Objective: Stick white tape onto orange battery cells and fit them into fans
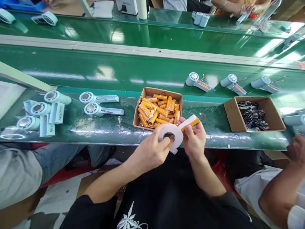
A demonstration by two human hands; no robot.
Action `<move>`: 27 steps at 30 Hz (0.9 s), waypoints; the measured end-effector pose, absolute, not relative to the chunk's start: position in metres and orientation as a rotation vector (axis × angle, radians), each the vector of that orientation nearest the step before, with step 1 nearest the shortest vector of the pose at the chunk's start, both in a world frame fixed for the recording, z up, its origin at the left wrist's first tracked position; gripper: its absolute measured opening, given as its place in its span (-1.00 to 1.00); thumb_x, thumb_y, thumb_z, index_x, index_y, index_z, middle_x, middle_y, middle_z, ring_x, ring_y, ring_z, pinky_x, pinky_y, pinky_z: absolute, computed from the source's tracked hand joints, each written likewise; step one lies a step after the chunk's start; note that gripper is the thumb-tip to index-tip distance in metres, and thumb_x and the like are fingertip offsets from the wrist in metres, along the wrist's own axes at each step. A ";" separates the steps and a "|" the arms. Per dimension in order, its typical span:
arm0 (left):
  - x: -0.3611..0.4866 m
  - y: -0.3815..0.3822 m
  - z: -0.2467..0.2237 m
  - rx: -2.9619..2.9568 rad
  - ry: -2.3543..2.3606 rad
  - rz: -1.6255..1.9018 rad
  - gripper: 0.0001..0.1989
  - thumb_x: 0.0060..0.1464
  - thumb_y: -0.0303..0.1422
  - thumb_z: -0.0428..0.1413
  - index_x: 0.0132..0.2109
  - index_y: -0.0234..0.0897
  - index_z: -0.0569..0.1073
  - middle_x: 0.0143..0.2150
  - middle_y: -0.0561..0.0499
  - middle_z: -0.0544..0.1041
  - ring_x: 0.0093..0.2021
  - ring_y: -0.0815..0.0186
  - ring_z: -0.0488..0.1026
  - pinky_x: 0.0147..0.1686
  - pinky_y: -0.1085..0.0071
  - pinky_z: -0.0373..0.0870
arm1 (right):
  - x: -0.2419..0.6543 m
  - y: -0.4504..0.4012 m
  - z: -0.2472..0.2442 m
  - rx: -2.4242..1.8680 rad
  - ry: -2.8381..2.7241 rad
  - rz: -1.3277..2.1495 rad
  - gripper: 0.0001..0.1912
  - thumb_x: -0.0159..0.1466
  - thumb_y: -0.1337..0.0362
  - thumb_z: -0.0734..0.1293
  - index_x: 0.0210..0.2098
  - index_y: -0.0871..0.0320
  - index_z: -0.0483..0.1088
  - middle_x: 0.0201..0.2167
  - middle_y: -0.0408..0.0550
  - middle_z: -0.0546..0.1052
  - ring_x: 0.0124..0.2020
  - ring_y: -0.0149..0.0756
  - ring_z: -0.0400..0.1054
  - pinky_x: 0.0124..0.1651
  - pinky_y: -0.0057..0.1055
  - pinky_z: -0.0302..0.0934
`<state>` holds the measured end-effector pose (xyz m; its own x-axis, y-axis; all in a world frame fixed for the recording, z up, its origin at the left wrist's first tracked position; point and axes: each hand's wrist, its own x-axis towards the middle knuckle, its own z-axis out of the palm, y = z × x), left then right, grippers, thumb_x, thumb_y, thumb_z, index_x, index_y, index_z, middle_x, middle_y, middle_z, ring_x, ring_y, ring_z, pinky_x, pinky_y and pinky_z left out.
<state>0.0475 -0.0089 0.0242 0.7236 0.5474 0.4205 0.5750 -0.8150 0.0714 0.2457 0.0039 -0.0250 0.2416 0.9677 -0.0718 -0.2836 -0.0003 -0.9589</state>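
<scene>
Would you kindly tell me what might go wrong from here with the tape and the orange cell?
The white tape roll in the left hand has a strip running onto the orange cell in the right hand; it could stick crookedly if either hand tilts.
The thin red wire beside the right hand might snag.
The carton of piled cells stands close by, so a bump might spill some.

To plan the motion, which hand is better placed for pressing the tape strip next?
Probably the right hand: its fingers hold the orange battery and tape strip, while the left hand holds the roll.
</scene>
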 end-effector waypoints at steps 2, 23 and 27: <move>0.054 -0.013 0.017 -2.888 -0.926 -0.765 -0.76 0.31 -0.57 0.11 0.07 -0.41 0.55 -0.19 -0.14 0.52 0.28 -0.18 0.47 0.06 0.04 0.66 | 0.248 -0.002 -0.021 -1.110 -0.787 1.230 -0.49 0.22 -0.01 0.59 0.02 0.02 0.39 -0.06 0.10 0.70 -0.13 -0.04 0.67 -0.06 -0.07 0.62; -0.093 0.106 0.021 -2.801 -1.720 -0.974 -0.72 0.35 -0.23 0.14 0.07 -0.18 0.65 0.11 -0.08 0.66 0.26 0.11 0.50 0.36 0.02 0.38 | 0.323 0.049 -0.006 -1.040 -0.842 0.714 -0.40 -0.13 0.32 0.67 -0.16 -0.37 0.56 0.11 -0.38 0.51 -0.02 -0.13 0.61 -0.10 -0.09 0.61; -0.184 0.154 0.015 -2.483 -2.169 -0.173 -0.62 0.29 -0.14 0.09 -0.01 -0.23 0.70 0.13 -0.10 0.66 0.27 0.02 0.48 0.37 0.04 0.29 | 0.366 0.032 -0.018 -1.270 -0.790 0.528 -0.35 -0.25 0.26 0.68 -0.25 -0.53 0.53 -0.16 -0.32 0.61 -0.06 0.05 0.61 0.01 0.22 0.53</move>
